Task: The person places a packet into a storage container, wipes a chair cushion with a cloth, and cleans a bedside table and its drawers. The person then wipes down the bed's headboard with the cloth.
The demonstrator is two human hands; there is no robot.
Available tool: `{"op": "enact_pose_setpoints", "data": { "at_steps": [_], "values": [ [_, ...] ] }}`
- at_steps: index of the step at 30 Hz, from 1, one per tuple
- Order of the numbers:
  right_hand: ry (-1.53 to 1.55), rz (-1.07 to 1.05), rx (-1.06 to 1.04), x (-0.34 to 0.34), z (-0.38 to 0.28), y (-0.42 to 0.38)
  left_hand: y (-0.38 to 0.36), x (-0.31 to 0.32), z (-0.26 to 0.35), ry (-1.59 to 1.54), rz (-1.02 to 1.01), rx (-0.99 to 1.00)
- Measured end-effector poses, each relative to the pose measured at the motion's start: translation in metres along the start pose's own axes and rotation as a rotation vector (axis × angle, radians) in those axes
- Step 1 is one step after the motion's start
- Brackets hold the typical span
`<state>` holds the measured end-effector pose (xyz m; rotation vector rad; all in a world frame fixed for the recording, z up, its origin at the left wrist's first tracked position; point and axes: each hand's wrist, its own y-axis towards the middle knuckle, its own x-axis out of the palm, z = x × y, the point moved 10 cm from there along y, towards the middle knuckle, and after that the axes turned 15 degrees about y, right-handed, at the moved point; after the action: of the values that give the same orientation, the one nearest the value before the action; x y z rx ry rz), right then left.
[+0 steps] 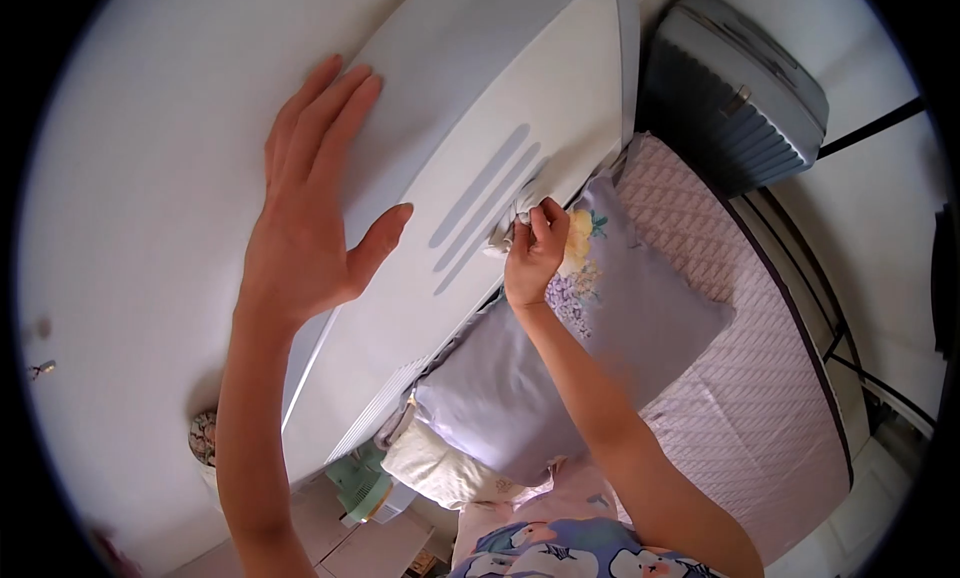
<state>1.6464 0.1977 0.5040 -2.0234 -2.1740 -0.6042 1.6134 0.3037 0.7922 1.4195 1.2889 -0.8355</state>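
My left hand is spread against the grey upper edge of the headboard, thumb apart from the fingers and nothing in it. Lower down, my right hand grips a crumpled white cloth, which lies against the headboard's pale face beside its slanted grey stripes. A lilac pillow with yellow and purple flowers leans just below the right hand, and my right forearm crosses over it. Part of the cloth is hidden behind my fingers.
A pink quilted mattress spreads to the right. Beyond the headboard's far end stands a dark grey suitcase. A cream pillow and a green object on a bedside cabinet are at lower left.
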Motion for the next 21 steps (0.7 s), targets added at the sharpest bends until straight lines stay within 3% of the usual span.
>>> {"op": "enact_pose_setpoints", "data": {
  "at_steps": [3,4,6,9,12,15,17,19,21],
  "values": [
    [-0.015,0.038,-0.028,-0.007,-0.001,0.029,0.0,0.0,-0.002,0.003,-0.003,-0.021],
    [0.064,0.111,0.143,-0.013,0.019,0.037,0.0,-0.001,-0.002,0.0,-0.003,-0.033],
    [0.302,0.301,0.239,-0.015,0.019,0.047,-0.001,-0.001,0.0,0.013,0.0,-0.027],
    [0.15,0.186,0.241,-0.005,0.017,0.011,0.001,-0.004,0.004,0.027,0.038,0.013],
    [0.051,-0.068,0.237,0.012,-0.006,-0.036,0.0,-0.005,0.007,0.044,0.056,0.033],
    [0.09,-0.216,0.133,0.018,-0.021,-0.02,0.001,-0.008,0.008,0.054,0.082,0.025],
    [0.174,-0.116,0.061,0.012,-0.018,0.023,0.0,-0.009,0.009,0.071,0.089,0.024],
    [0.384,0.015,0.209,0.011,-0.009,0.058,0.0,-0.008,0.011,0.099,0.077,0.047],
    [0.328,-0.031,0.241,0.016,-0.019,0.056,0.003,-0.008,0.015,0.166,0.135,0.05]
  ]
}}
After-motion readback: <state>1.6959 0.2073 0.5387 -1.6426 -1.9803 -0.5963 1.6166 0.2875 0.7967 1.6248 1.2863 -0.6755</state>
